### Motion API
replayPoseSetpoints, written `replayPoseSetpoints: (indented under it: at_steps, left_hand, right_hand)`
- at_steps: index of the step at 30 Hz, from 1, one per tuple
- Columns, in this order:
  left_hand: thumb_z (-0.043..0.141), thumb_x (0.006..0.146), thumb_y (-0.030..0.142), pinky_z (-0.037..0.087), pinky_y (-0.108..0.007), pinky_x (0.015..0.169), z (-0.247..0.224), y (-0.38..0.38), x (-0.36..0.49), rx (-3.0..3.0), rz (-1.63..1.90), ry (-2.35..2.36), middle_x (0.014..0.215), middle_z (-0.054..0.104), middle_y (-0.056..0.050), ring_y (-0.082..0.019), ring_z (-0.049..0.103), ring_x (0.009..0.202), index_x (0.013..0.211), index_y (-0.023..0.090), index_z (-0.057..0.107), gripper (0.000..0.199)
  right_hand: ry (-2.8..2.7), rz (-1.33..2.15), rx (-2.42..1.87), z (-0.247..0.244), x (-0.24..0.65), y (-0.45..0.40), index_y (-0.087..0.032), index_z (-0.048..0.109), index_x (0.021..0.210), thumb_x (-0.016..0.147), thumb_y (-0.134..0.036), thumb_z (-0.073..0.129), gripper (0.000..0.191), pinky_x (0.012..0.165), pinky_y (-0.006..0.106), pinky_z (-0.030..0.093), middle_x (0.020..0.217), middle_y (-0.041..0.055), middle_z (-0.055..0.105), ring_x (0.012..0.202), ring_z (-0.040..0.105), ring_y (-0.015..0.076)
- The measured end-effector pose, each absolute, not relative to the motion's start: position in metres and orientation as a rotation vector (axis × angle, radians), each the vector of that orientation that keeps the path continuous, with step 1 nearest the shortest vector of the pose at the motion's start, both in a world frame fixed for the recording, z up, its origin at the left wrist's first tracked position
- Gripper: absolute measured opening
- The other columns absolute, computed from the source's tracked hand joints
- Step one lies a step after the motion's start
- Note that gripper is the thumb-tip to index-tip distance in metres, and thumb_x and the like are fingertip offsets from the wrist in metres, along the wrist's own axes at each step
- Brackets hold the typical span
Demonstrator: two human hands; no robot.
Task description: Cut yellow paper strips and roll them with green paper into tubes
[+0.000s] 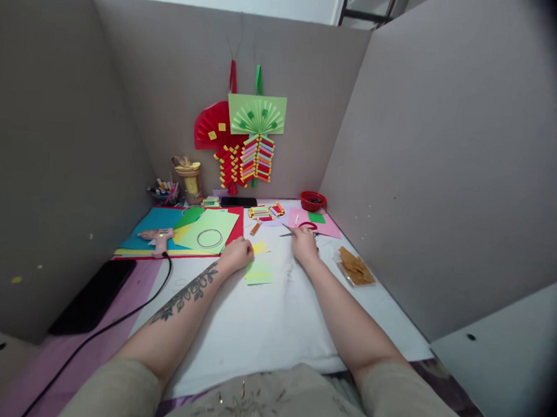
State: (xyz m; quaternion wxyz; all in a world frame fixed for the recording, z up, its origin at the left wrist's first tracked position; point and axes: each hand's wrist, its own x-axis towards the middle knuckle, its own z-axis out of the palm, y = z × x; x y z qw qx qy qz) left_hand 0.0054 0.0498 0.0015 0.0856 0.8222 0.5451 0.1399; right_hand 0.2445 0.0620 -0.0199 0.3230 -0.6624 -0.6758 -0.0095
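My left hand [239, 254] rests closed on the white cloth, at the left edge of a small yellow paper piece [260, 248]; what its fingers hold, if anything, is hidden. Just below lies a light green paper piece [259, 273] with a yellow strip across it. On the right, my right hand [304, 244] is closed around the scissors [287, 231], whose blades are apart and point left. Behind that hand, a red curved item [308, 225] lies on pink paper [329, 230]. A small orange roll [255, 228] sits between and beyond the hands.
Coloured sheets [228, 227] lie at the left with a pink glue gun [162, 238] and its black cord. A red bowl [313, 201], a tray of brown pieces [356, 267], a black phone [238, 202] and small paper rolls [259, 212] surround the workspace. Paper fans [258, 116] hang behind.
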Motion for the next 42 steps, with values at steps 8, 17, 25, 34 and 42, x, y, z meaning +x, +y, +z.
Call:
replayPoseSetpoints:
  at_steps: [8, 17, 25, 34, 42]
  left_hand:
    - [0.045, 0.082, 0.029, 0.043, -0.024, 0.07, 0.008, 0.048, 0.004, 2.484, 0.506, 1.487, 0.093, 0.061, -0.005, -0.016, 0.058, 0.082, 0.084, 0.02, 0.063, 0.02]
    - [0.049, 0.078, 0.039, 0.043, -0.027, 0.07, 0.016, 0.03, -0.018, 2.415, 0.31, 1.466, 0.094, 0.062, -0.007, -0.018, 0.058, 0.08, 0.088, 0.019, 0.063, 0.026]
    - [0.052, 0.074, 0.034, 0.042, -0.026, 0.067, 0.011, 0.011, -0.01, 2.423, 0.248, 1.491, 0.093, 0.061, -0.007, -0.018, 0.058, 0.08, 0.086, 0.02, 0.062, 0.021]
    - [0.049, 0.079, 0.034, 0.042, -0.026, 0.066, 0.012, 0.012, -0.007, 2.344, 0.378, 1.692, 0.094, 0.062, -0.007, -0.018, 0.058, 0.081, 0.083, 0.02, 0.061, 0.019]
    - [0.042, 0.083, 0.019, 0.042, -0.029, 0.075, 0.03, 0.028, -0.058, 2.317, 0.405, 2.073, 0.102, 0.058, -0.01, -0.023, 0.056, 0.094, 0.096, 0.021, 0.063, 0.025]
  right_hand:
    - [-1.835, 0.577, -1.236, -0.015, 0.195, 0.042, -0.018, 0.068, 0.098, 0.074, -0.017, 0.057, 0.027, 0.076, 0.028, 0.047, 0.091, 0.004, 0.068, 0.076, 0.06, 0.0144]
    - [-1.703, 0.685, -1.417, -0.011, 0.206, 0.039, -0.016, 0.071, 0.077, 0.068, -0.016, 0.059, 0.015, 0.067, 0.026, 0.047, 0.074, 0.0024, 0.07, 0.068, 0.061, 0.0146]
    - [-1.723, 0.752, -1.348, -0.017, 0.199, 0.039, -0.017, 0.07, 0.079, 0.07, -0.02, 0.057, 0.017, 0.068, 0.025, 0.047, 0.078, 0.0023, 0.07, 0.072, 0.061, 0.0151]
    - [-1.959, 0.389, -1.459, -0.019, 0.187, 0.042, -0.018, 0.07, 0.086, 0.076, -0.014, 0.054, 0.019, 0.084, 0.033, 0.043, 0.09, 0.0076, 0.066, 0.089, 0.057, 0.0197]
    - [-2.175, 0.423, -1.03, -0.005, 0.19, 0.017, -0.019, 0.066, 0.081, 0.073, -0.008, 0.054, 0.018, 0.085, 0.033, 0.042, 0.087, 0.0048, 0.062, 0.088, 0.055, 0.0179]
